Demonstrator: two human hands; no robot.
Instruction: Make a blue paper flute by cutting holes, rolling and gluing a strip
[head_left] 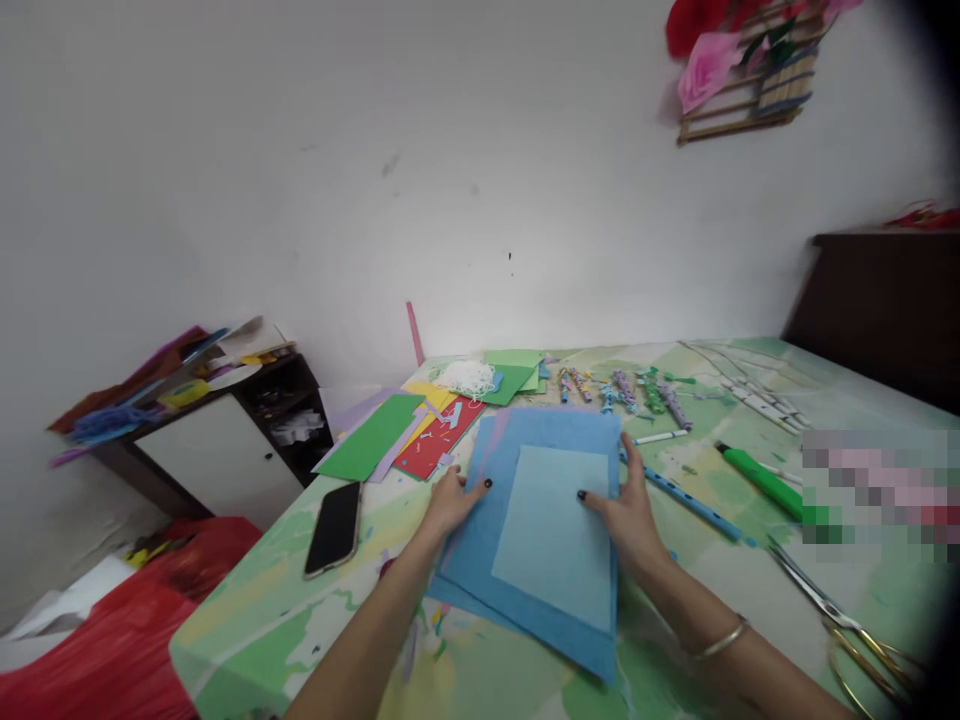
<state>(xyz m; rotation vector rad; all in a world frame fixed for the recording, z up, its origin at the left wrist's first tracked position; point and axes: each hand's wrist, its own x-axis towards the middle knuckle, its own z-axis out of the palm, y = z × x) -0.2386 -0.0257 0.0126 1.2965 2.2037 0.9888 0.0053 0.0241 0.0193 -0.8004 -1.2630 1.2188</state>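
A stack of blue paper sheets [547, 600] is between my hands, with a smaller light blue sheet [559, 530] on top. My left hand [452, 500] grips the stack's left edge, thumb on top and fingers mostly hidden at the edge. At the right edge my right hand [630, 510] holds it too, its thumb lying on the light blue sheet. The lower corners of the sheets are not lined up. Just right of my right hand lies a blue paper stick [694, 505] with dark marks along it.
A phone [334, 530] lies left. Coloured paper [375, 435] and white shredded strips [466, 378] are behind it. Several small decorated rolls [651, 392] sit at the back. Scissors [825, 605] and a green-handled cutter [761, 480] lie right. A red bag [135, 640] is beside the table.
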